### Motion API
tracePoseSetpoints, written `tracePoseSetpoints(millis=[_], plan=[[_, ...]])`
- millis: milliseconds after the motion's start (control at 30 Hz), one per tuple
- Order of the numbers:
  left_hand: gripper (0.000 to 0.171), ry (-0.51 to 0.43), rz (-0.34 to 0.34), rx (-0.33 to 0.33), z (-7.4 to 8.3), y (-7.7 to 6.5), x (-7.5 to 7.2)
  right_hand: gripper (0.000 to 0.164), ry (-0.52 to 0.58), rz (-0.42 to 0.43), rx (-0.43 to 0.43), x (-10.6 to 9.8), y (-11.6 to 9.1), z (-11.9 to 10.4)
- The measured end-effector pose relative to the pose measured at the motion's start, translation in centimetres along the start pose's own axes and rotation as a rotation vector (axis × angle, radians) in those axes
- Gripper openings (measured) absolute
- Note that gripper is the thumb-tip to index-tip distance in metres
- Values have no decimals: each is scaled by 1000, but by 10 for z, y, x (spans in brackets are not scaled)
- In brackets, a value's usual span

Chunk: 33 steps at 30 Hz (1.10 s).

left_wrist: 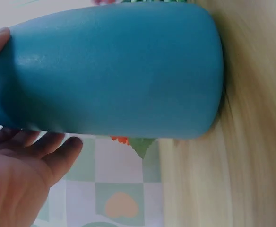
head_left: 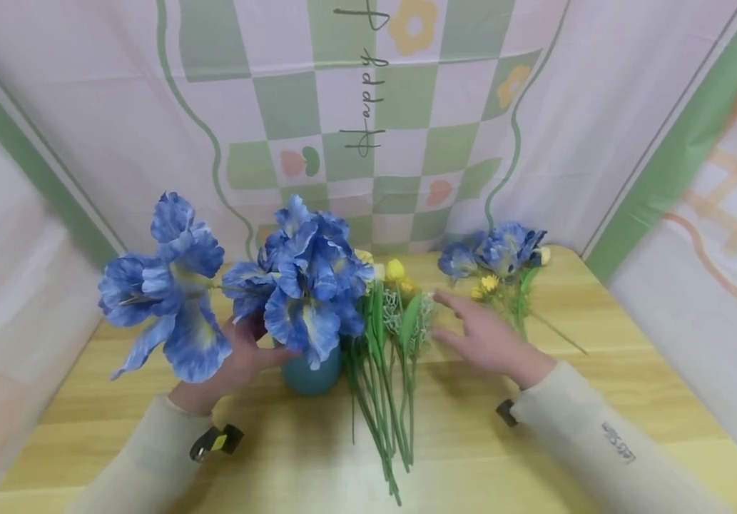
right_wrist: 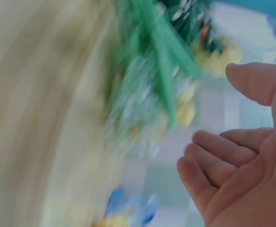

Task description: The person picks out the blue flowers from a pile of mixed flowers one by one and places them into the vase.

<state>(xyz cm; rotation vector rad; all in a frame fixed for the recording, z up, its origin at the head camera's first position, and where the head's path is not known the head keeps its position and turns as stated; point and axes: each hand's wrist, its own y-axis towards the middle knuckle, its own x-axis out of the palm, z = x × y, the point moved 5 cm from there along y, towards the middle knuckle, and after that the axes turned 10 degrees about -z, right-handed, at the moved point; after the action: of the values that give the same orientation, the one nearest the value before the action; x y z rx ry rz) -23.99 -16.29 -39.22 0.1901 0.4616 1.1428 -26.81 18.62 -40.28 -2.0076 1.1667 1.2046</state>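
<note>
A blue vase (head_left: 312, 375) stands upright on the table, its upper part covered by large blue artificial irises (head_left: 313, 282) in it. My left hand (head_left: 240, 360) holds the vase near its neck, thumb on one side and fingers on the other; the left wrist view shows the vase's smooth side (left_wrist: 114, 71) close up. One iris bloom (head_left: 191, 335) leans out over that hand. Beside the vase lies a bunch of green-stemmed artificial flowers (head_left: 377, 378) with yellow heads. My right hand (head_left: 490, 339) hovers just right of the bunch, fingers spread and palm bare.
More blue flowers (head_left: 503, 250) and small yellow blooms (head_left: 487, 284) lie at the back right of the wooden table (head_left: 471, 457). A checked curtain (head_left: 407, 143) hangs right behind the table's far edge.
</note>
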Motion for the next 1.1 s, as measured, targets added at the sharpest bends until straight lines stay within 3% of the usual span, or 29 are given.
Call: tracePoseSetpoints(millis=[233,367,500,633,767,1100], plan=[[101,20,-127,-76,8,6,-1,38,-106,-8,245,-20,-26,65],[101,-48,-174,-32,16,7,-1,22,-95,-66,336,-26,-35,87],[98,-34,-189,4,24,8,1,21,-79,-75,365,-26,-38,98],[95,17,-179,-26,29,6,3,27,-47,-68,392,-25,-38,107],[99,-25,-159,-42,31,4,3,33,-26,-60,418,-24,-37,116],[100,-27,-155,-36,34,3,3,22,-5,-52,450,-23,-30,127]])
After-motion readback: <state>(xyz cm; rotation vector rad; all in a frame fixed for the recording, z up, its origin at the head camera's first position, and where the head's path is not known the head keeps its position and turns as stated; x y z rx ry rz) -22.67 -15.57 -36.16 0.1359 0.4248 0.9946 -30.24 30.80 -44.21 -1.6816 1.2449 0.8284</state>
